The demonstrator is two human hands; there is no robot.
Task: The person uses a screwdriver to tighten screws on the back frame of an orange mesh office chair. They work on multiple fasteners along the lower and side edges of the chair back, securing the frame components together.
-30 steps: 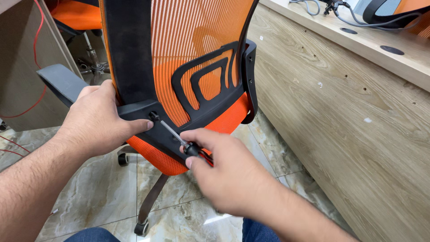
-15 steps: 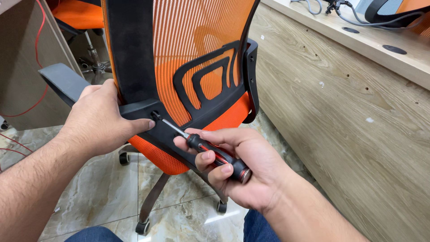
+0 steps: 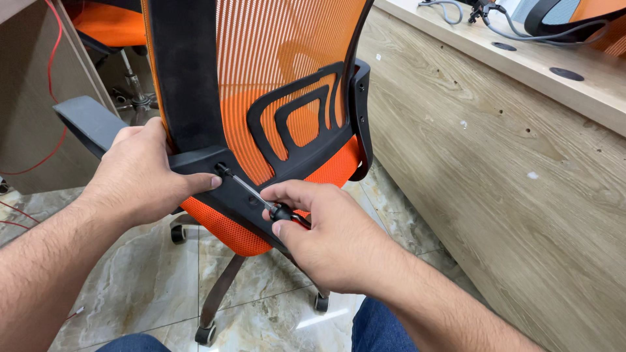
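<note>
R hand (image 3: pixel 339 244) grip pinching screwdriver (image 3: pixel 264 201); L hand (image 3: pixel 140 176) clasps chair frame (image 3: pixel 195 160).

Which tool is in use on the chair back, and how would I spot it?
Start at the orange mesh chair back and drop to the black plastic bar across its base. The left hand steadies that bar; the right hand holds a screwdriver by its black and red handle. It is the only thin metal shaft here, slanting up into a hole in the bar.
</note>
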